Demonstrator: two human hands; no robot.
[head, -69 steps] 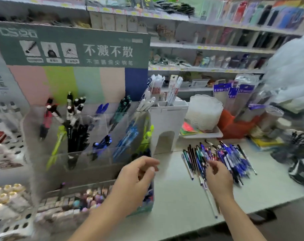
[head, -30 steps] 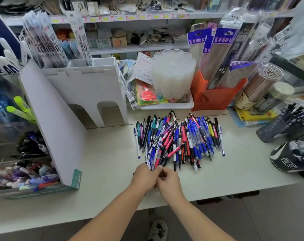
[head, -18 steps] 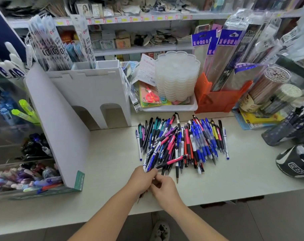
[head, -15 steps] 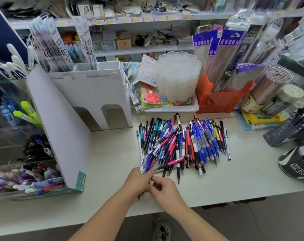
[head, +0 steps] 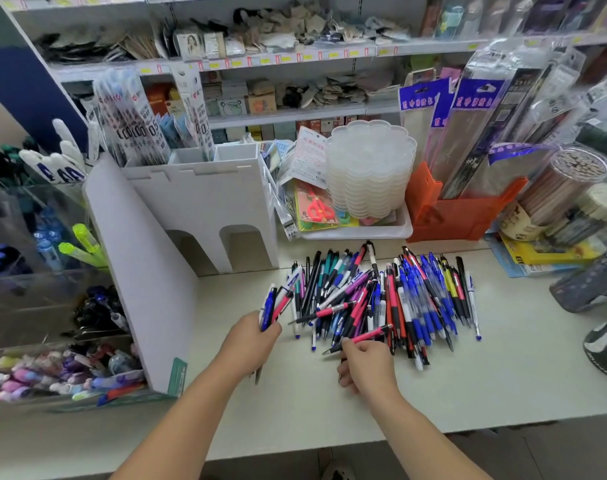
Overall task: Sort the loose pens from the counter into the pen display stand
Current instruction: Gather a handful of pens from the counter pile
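So a few pens (head: 273, 306) are gripped in the left hand (head: 252, 344), tips hidden underneath. A pink pen (head: 362, 338) is pinched by the right hand (head: 364, 368) at the pile (head: 381, 296) on the counter (head: 330, 410); the stand (head: 35, 271) sits left, blurry.

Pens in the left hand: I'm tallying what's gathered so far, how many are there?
2 show clearly: a blue pen and a pink pen, side by side, sticking up from the left hand. More may be hidden inside the fist.

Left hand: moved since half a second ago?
Yes. The left hand, gripping a few pens, has parted from the right hand, leftward toward the white cardboard stand.
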